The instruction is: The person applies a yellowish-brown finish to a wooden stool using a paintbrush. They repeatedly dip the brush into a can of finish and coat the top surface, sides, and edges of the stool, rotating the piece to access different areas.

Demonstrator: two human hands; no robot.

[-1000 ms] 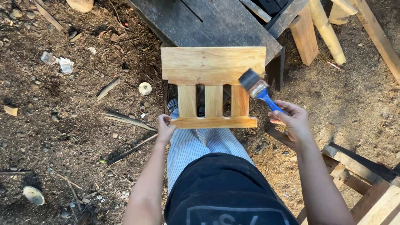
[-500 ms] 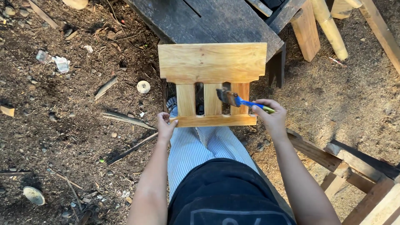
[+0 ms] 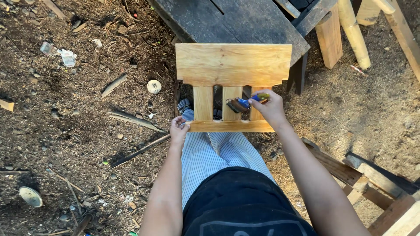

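Observation:
A light wooden frame (image 3: 232, 64), a wide board above three short slats and a bottom rail, stands in front of my knees. My left hand (image 3: 178, 130) grips the left end of the bottom rail. My right hand (image 3: 270, 107) holds a blue-handled paintbrush (image 3: 239, 104) and lays its bristles against the middle slat, over the right slat. My striped trouser leg (image 3: 218, 153) lies right below the frame.
A dark wooden bench (image 3: 227, 19) stands behind the frame. Pale timber posts (image 3: 353, 32) lean at the top right and a wooden structure (image 3: 372, 183) lies at the lower right. Dirt ground with sticks, a small round lid (image 3: 153, 86) and scraps spreads on the left.
My right hand has brought the brush down from beside the frame's right edge and moved it left onto the slats. My left hand has stayed on the bottom rail.

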